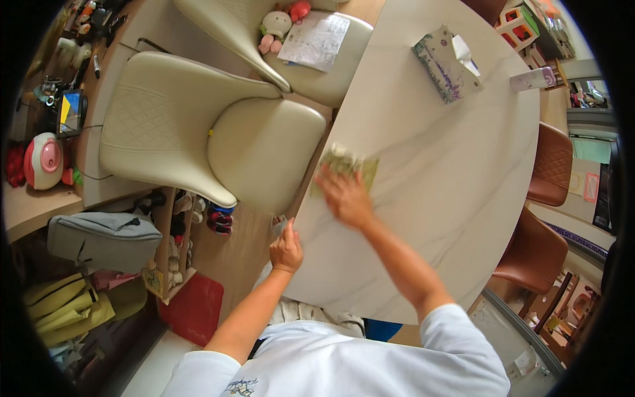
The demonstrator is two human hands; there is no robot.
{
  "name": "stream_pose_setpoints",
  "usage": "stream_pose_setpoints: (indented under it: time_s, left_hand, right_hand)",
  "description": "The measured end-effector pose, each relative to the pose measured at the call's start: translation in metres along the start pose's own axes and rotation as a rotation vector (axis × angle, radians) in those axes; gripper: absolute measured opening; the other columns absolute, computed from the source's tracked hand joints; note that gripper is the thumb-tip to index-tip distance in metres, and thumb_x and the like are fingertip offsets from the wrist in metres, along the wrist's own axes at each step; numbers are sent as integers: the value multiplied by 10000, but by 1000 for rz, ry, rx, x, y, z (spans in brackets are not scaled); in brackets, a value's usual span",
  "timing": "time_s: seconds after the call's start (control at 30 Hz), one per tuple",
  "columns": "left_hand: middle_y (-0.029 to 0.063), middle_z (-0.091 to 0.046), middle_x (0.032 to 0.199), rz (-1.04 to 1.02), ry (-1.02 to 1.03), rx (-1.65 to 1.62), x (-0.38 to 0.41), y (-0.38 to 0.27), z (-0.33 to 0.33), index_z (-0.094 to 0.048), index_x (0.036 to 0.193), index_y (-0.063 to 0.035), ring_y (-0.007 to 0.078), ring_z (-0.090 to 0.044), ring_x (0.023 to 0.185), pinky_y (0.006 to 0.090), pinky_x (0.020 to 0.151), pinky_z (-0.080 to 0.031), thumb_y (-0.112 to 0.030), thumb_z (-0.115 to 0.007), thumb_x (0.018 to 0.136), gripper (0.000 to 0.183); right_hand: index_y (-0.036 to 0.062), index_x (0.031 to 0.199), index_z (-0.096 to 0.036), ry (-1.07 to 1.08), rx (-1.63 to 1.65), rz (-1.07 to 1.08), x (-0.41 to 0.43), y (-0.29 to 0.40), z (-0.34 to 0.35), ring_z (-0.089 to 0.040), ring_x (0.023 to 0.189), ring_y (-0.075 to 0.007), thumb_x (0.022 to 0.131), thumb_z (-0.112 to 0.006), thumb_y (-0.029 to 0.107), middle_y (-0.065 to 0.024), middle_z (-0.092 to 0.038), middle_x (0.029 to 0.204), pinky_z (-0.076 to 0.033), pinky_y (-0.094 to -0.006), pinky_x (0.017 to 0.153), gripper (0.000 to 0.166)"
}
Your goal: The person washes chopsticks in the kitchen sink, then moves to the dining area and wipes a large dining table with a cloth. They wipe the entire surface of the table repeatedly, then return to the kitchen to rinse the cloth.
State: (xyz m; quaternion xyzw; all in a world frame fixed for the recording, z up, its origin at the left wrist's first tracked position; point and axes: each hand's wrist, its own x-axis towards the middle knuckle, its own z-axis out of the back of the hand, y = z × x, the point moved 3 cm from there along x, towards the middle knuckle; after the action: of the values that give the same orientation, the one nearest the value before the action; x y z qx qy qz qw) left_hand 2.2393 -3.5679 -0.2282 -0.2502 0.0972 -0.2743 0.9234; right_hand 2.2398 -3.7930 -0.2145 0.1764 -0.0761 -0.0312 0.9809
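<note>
My right hand point(345, 196) lies over a folded green cloth point(367, 168), pressing it against the marble-patterned tabletop point(421, 164) near its left edge. Hand and cloth are both blurred. At that same table edge, lower down, is my left hand point(286, 250), its fingers pointing up along the rim. Some of its fingers are hidden, so I cannot tell whether they grip the edge. Farther up the table are a patterned tissue box point(444, 67) with a white tissue sticking out and a pale lilac bottle point(533, 79).
Two cream chairs stand left of the table; the nearer chair's seat point(263, 149) is close to its edge. On the farther one are a plush toy point(275, 27) and a paper point(317, 42). Brown chairs point(533, 253) line the right side. A grey bag point(104, 240) is at left.
</note>
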Motion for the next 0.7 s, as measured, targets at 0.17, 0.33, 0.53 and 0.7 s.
stream_pose_setpoints:
  time_s: [0.17,0.33,0.53,0.7]
  left_hand:
    - [212,-665,1055,-8,69,-16,-1,3,1,-462,1324,-16,367,-665,869,436,715,-531,-147,-498,933,415]
    - [234,-597,1204,23,0,-323,6,16,-3,-393,1390,-10,344,-629,1025,384,869,-502,-192,-422,995,436]
    - [194,-324,1500,256,-115,-855,-2,67,9,-263,1465,-22,354,-420,1316,391,1051,-390,-236,-333,1042,479]
    - [216,-408,1447,-22,44,-654,-14,62,44,-329,1447,-32,337,-415,1330,398,1079,-354,-188,-370,1024,453]
  right_hand:
    - [211,1407,-453,-190,-180,-270,129,-123,10,-364,1364,-243,944,-465,289,-20,-374,1506,-217,-568,1121,470]
    - [230,1426,-422,-169,-194,-335,99,-70,-13,-326,1392,-210,965,-425,332,-2,-328,1534,-138,-549,1152,472]
    - [185,1409,-448,5,-61,-279,-27,111,-38,-417,1318,-224,919,-519,260,-39,-357,1516,-259,-568,1099,501]
    - [187,1419,-437,88,27,-315,-126,233,-56,-403,1330,-208,907,-529,268,-26,-370,1510,-250,-555,1098,526]
